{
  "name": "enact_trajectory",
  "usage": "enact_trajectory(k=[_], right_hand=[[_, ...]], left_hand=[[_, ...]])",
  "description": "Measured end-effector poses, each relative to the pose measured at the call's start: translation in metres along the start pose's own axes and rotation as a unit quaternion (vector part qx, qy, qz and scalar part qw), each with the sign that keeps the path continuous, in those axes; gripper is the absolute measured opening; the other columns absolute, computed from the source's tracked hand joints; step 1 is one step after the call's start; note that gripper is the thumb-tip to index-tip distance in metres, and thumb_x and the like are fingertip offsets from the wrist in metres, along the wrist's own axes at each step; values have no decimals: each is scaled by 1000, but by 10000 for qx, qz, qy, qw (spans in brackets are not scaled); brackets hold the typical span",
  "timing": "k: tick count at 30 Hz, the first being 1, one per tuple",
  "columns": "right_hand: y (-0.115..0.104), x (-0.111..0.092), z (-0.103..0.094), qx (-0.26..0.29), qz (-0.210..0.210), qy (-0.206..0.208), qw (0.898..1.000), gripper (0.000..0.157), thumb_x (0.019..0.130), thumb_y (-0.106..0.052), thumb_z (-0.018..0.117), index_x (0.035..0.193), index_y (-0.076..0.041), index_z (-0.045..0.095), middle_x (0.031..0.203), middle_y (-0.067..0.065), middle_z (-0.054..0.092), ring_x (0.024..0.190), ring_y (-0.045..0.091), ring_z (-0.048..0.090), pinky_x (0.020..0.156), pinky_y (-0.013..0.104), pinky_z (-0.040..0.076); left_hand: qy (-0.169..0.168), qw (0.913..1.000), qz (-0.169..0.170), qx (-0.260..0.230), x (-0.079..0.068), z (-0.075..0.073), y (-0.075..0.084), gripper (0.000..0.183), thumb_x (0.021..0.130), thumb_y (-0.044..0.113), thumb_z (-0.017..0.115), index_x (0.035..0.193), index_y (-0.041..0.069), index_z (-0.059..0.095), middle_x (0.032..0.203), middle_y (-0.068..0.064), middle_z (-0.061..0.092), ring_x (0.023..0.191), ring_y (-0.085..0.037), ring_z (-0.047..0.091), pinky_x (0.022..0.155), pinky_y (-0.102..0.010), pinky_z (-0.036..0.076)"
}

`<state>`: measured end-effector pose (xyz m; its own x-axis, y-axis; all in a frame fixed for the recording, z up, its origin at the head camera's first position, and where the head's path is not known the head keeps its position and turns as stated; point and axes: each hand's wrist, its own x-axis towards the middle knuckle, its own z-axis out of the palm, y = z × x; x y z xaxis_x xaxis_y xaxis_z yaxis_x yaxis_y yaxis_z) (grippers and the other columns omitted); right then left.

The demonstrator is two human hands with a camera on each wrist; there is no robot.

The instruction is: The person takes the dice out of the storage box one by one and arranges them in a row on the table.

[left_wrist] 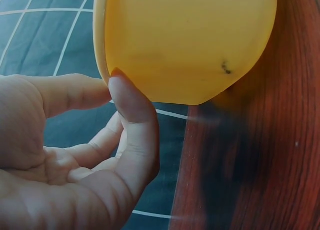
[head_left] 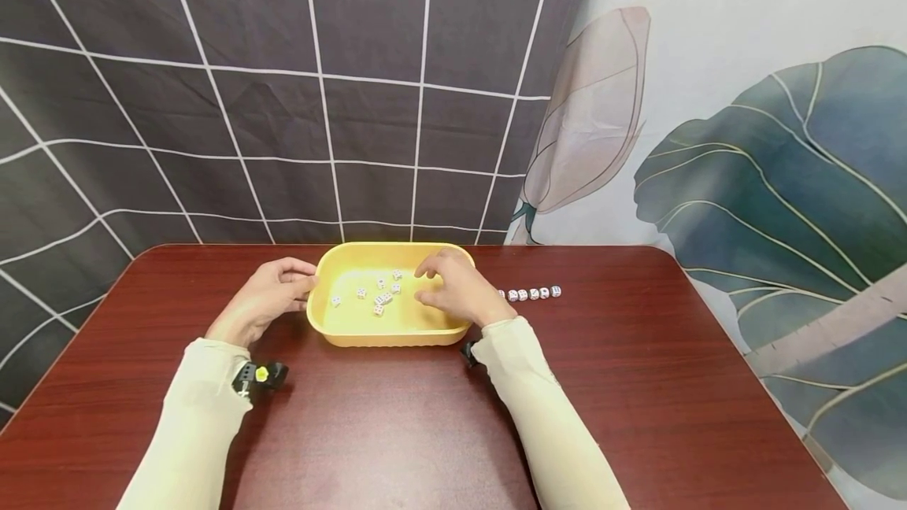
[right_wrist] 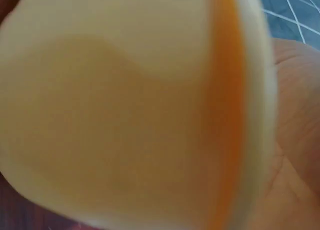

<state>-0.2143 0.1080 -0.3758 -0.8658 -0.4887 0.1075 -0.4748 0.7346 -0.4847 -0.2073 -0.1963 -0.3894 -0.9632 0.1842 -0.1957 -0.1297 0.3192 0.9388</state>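
A yellow plastic tray (head_left: 393, 339) stands near the table's far edge, with several white dice (head_left: 380, 301) scattered over its left and middle part. My left hand (head_left: 272, 295) pinches the tray's left rim between thumb and forefinger; the left wrist view shows the thumb (left_wrist: 132, 102) on that rim. Over the tray's right end reaches my right hand (head_left: 459, 287), fingers bent loosely apart with no die visible between them. In the right wrist view the tray wall (right_wrist: 115, 130) hides the fingertips, and only the palm (right_wrist: 297, 125) shows behind the rim.
A row of several dice (head_left: 534, 294) lies on the reddish-brown table (head_left: 638, 384) right of the tray, its left end partly behind my right hand. Behind the table hang a dark checked cloth (head_left: 368, 124) and a white leaf-patterned cloth (head_left: 708, 38).
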Motion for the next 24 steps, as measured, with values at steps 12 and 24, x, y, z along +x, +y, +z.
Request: enact_trajectory(k=[12, 24], right_hand=[[-9, 12, 24, -337, 183, -358, 9986, 41, 89, -18, 74, 128, -9, 68, 110, 10, 65, 107, 25, 54, 96, 36, 46], [-7, 15, 36, -581, 226, -582, 9964, 38, 89, -17, 74, 126, -13, 67, 102, 7, 58, 105, 25, 48, 92, 35, 45]], left_hand=[[49, 10000, 36, 15, -1, 1, 0, 38, 103, 10, 55, 132, -13, 46, 97, -1, 65, 78, -5, 64, 72, -22, 59], [33, 10000, 56, 49, -1, 0, -2, 38, 103, 10, 55, 132, -13, 46, 97, -1, 65, 78, -6, 63, 71, -22, 59]])
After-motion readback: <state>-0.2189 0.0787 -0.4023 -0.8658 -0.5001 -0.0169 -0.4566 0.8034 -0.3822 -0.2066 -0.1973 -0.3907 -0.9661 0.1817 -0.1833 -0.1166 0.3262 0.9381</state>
